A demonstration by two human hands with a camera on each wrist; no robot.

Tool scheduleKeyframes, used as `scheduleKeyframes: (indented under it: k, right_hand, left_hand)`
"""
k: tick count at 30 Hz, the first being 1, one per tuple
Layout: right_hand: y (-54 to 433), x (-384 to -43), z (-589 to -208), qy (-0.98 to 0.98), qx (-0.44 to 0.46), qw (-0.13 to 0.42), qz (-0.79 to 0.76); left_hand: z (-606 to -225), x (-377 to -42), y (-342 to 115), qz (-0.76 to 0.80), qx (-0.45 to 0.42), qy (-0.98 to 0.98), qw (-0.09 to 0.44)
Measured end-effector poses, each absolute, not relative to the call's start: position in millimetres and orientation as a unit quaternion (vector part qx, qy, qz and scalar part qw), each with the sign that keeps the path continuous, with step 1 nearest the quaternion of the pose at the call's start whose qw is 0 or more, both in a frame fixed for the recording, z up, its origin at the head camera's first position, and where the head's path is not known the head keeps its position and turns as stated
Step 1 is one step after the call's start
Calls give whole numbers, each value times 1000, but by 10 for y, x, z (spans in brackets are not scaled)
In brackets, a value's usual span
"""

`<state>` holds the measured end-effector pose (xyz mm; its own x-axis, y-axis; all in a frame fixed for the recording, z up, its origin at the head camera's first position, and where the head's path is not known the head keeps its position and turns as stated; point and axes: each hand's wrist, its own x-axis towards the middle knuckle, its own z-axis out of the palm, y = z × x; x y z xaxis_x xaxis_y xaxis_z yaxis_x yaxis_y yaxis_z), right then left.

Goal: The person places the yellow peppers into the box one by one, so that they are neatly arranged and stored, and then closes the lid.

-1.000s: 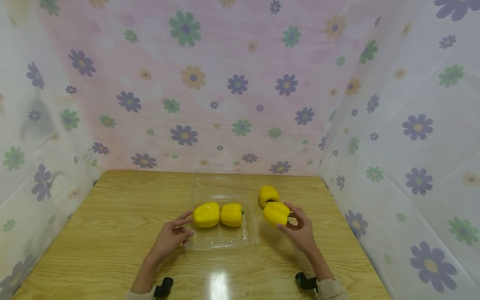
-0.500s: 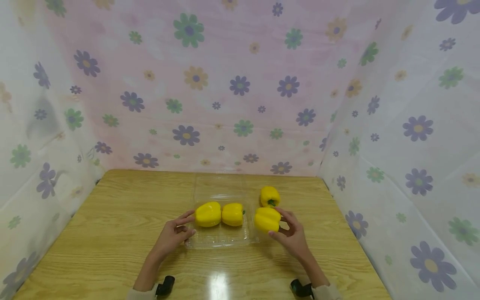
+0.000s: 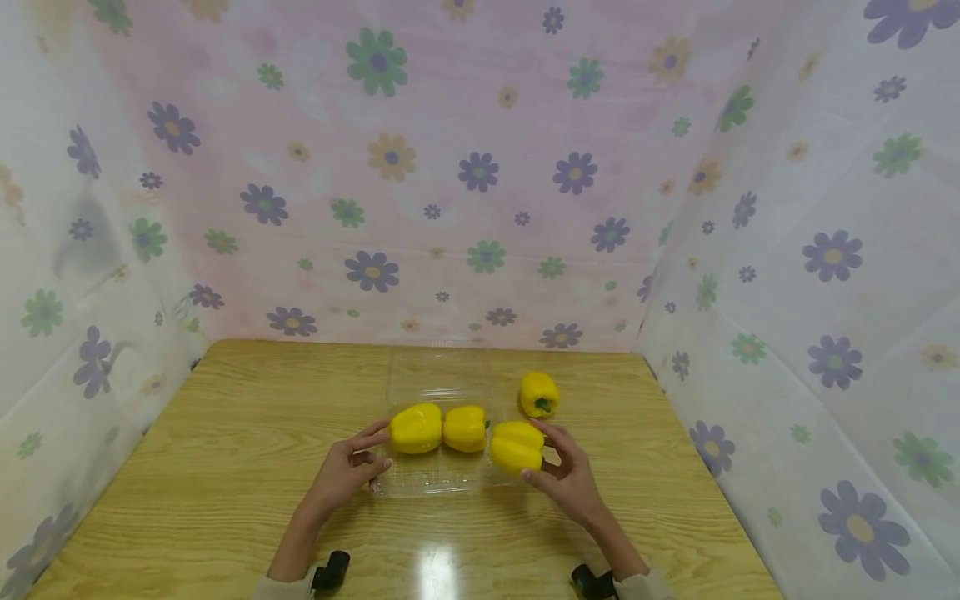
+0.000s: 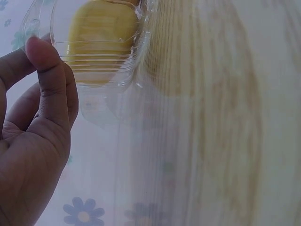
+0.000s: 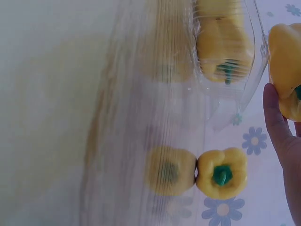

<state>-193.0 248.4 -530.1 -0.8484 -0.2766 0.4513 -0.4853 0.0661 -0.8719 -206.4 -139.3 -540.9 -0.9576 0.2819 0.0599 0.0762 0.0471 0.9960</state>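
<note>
In the head view my right hand (image 3: 568, 479) holds a yellow bell pepper (image 3: 517, 447) between thumb and fingers, over the right edge of a clear plastic clamshell container (image 3: 431, 481). Seen from the right wrist, this held bell pepper (image 5: 285, 61) is raised beside the container's wall. Two more yellow bell peppers lie side by side in the container, a left one (image 3: 416, 429) and a right one (image 3: 465, 429). At the container's left side, my left hand (image 3: 341, 475) pinches its rim, as the left wrist view shows with the thumb (image 4: 44, 56) at the plastic edge.
Another yellow bell pepper (image 3: 539, 394) stands on the wooden table (image 3: 247, 433), behind my right hand. The container's lid (image 3: 438, 371) lies folded back toward the flowered rear curtain (image 3: 427, 225). Flowered sheets also hang on both sides.
My right hand has carried its bell pepper leftward and slightly nearer, from beside the loose bell pepper to the container's right edge. The left hand stays at the container.
</note>
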Motion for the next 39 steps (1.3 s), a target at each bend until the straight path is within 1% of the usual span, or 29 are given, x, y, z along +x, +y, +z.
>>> scheduleKeyframes:
  k: [6,12,16,25,33,39]
  right_hand:
    - [2433,-1908,-5304,-725,263,73,632]
    - [2404,-1891,-5307,-723,266,77,632]
    - [2379,-1884,-5296,-716,262,66,644]
    - [2257,-1900,-5262,-706,281,63,647]
    - [2095,-1899,-5239,-722,253,24,644]
    - [1941,-1936,-5188,-746,223,-30,626]
  left_hand:
    - [-5410,-2063,-1394,681,126,717,77]
    - [-5426,-2070,-1398,684,127,715,77]
    - [-5439,-2076,-1399,685,124,713,78]
    - [-5428,-2074,-1393,684,121,715,79]
    - [-5418,-2069,-1397,685,124,713,80]
    - [-5420,-2070,-1399,687,124,712,80]
